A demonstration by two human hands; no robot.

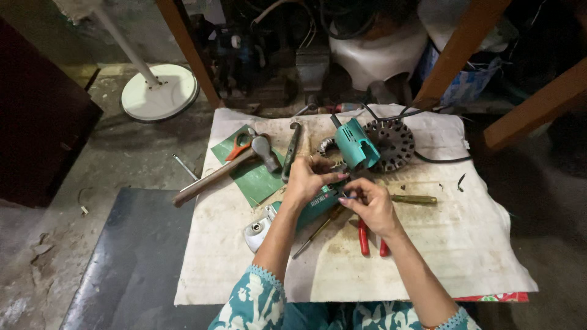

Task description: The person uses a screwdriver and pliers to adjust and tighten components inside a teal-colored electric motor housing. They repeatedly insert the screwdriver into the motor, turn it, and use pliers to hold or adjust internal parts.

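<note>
A stained white cloth (428,256) covers my low work surface, with bare concrete floor to the left and a clutter of cables and a fan base (160,93) beyond it. Straight ahead of me lies the teal power-tool body (306,211), its long axis running from the grey metal head (258,232) near my left forearm up and to the right — toward a second teal housing piece (356,143) and the round slotted metal part (391,143).

My left hand (306,178) is curled down over the upper end of the body; my right hand (370,206) sits just beside it, fingertips pinched together on something small I cannot make out. Both hands are about equally near, almost touching.

A hammer (223,171) lies on a green mat (251,174) to the left, red-handled pliers (370,238) and a screwdriver (315,232) partly hidden under my right hand — their tips lost beneath my fingers.
</note>
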